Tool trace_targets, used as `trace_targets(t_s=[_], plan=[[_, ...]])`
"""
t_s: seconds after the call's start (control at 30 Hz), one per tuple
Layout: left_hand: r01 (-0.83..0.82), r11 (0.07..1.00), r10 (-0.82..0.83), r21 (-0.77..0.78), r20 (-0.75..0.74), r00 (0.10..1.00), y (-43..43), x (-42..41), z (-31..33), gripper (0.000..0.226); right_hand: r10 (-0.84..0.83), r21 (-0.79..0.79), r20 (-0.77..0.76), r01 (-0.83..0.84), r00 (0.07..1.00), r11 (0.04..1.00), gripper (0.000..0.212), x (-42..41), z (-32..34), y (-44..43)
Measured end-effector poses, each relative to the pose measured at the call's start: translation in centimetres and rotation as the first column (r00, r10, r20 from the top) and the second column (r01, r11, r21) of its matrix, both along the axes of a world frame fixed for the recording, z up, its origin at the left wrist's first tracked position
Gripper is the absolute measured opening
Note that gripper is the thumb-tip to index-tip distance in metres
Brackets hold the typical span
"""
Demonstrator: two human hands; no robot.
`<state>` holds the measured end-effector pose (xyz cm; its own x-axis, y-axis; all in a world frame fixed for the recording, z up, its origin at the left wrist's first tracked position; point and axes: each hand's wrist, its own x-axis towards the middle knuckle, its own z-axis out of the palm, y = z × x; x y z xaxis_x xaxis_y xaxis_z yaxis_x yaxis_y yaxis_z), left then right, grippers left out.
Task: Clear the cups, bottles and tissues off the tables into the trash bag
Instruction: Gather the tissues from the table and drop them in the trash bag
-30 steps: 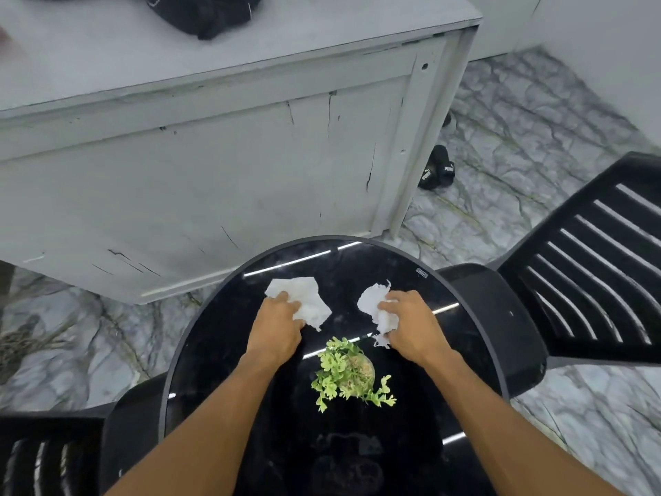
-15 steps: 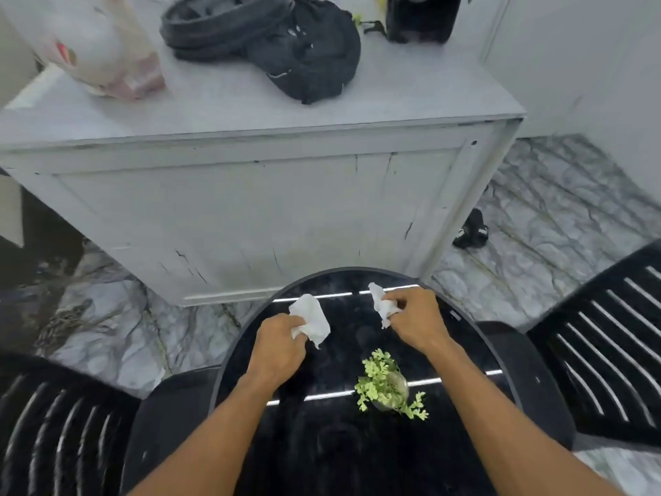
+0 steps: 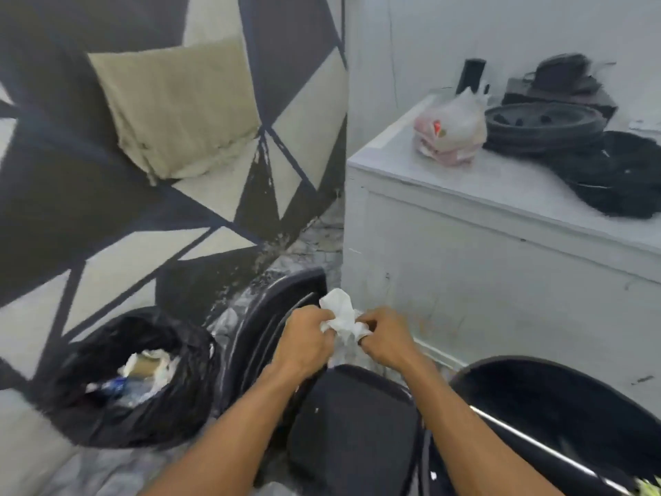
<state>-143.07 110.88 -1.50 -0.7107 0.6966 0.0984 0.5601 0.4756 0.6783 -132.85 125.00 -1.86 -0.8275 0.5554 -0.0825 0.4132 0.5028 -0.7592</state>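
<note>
Two hands on one wad of tissues, trash bag open at lower left

Both hands meet at centre frame. Left hand [image 3: 304, 340] and right hand [image 3: 388, 340] are each curled tight round the crumpled tissues [image 3: 339, 313], fingers pinching the white wad from either side, knuckles almost touching. The wad sticks up between the hands and is held in the air above the back of a black chair [image 3: 354, 431], off any table.

Trash bag [image 3: 186, 406]: black, on the floor left of the hands, well apart from them, against the patterned wall [image 3: 107, 216]. Its mouth is open; white paper and something clear and bluish lie inside, too blurred to name.

Round black table [image 3: 558, 399] is at lower right, with only its edge and a bright reflected line showing. A scrap of green shows at the bottom right corner, too little to identify.

White counter [image 3: 483, 266] stands behind the hands at right. On its top are a tied translucent plastic bag [image 3: 450, 134] with red print, a dark round item [image 3: 540, 125] just beside it, and black fabric [image 3: 622, 177] near the front edge. Whole frame is motion-blurred.
</note>
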Motion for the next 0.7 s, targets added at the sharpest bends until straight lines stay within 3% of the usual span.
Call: trace_targets(t_s=[0.17, 0.3, 0.37, 0.5, 0.7], plan=[[-0.257, 0.966, 0.257, -0.018, -0.025, 0.966, -15.0, -8.6, 2.7, 0.028, 0.318, -0.050, -0.074, -0.322, 0.945, 0.946, 0.020, -12.6, 1.7, -12.9], [-0.453, 0.891, 0.453, -0.023, 0.029, 0.891, -24.6, -12.8, 2.5, 0.028, 0.474, -0.159, -0.055, -0.477, 0.879, 0.865, 0.036, -19.4, 2.8, -21.3], [-0.527, 0.849, 0.529, -0.046, 0.069, 0.846, -28.3, -14.4, 1.9, 0.025, 0.525, -0.180, -0.046, -0.524, 0.850, 0.832, 0.035, -22.3, 2.5, -24.7], [-0.600, 0.790, 0.609, -0.126, 0.049, 0.791, -32.7, -17.4, 1.2, 0.017, 0.574, -0.171, -0.051, -0.573, 0.818, 0.802, 0.008, -27.7, 0.6, -29.3], [-0.664, 0.711, 0.694, -0.230, 0.081, 0.715, -36.3, -24.7, -1.6, 0.026, 0.607, -0.140, 0.032, -0.598, 0.794, 0.790, 0.012, -37.1, -3.9, -32.4]])
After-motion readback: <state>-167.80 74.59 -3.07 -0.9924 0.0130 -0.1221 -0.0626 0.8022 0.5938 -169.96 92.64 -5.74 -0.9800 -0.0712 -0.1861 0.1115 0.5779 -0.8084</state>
